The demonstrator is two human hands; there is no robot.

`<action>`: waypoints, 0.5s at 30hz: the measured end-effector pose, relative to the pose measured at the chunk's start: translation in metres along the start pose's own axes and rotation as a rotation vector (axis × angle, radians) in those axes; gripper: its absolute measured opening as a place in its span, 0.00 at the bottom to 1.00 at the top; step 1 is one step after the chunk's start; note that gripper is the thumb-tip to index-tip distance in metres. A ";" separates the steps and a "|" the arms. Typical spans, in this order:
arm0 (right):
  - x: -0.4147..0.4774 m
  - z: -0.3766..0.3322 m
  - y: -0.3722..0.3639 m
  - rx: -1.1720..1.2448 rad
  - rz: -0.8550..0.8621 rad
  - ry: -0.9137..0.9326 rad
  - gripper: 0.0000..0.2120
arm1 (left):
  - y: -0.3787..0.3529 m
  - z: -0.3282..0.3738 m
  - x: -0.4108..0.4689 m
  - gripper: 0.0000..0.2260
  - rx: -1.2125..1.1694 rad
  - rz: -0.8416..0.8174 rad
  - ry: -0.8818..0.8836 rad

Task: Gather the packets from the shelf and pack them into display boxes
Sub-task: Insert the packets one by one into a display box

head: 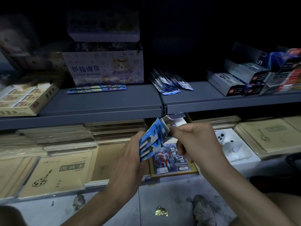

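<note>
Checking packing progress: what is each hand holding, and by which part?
Left hand holds the blue packets by their lower end. Right hand holds the open display box by its body, below the flap.

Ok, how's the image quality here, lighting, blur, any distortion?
Head view: dim, nearly black above the finger bandage box, whose print is readable; the shelf edge bows from wide-angle distortion; the left hand gripping blue packets and the right hand pinching the small box are lit and sharp; far-left stock blurs.

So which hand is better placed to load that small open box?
Probably left: the left hand grips the shiny blue packets beside the small open cardboard box, which the right hand holds.
</note>
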State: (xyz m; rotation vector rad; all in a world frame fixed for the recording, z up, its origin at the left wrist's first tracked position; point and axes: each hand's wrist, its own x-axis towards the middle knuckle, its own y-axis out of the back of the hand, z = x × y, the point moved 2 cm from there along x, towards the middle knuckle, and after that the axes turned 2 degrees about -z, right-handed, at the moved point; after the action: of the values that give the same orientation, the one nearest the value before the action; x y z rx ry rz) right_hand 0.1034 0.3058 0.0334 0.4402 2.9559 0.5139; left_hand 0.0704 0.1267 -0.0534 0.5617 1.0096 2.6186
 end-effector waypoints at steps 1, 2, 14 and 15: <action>-0.001 -0.002 0.000 0.008 -0.033 -0.014 0.22 | 0.000 0.000 0.000 0.29 0.006 0.005 0.002; -0.002 -0.005 0.000 -0.001 -0.072 -0.032 0.22 | 0.001 -0.001 0.000 0.29 0.013 0.005 0.004; -0.013 -0.023 -0.004 -0.122 -0.375 -0.107 0.17 | 0.005 -0.008 -0.003 0.27 0.047 0.004 -0.007; -0.013 -0.023 -0.005 -0.127 -0.393 -0.100 0.14 | 0.005 -0.008 -0.003 0.28 0.039 0.004 -0.006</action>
State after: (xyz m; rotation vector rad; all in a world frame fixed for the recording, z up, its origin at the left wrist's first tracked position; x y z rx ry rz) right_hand 0.1109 0.2903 0.0537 -0.1242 2.7856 0.6022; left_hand 0.0686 0.1174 -0.0566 0.5804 1.0605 2.6047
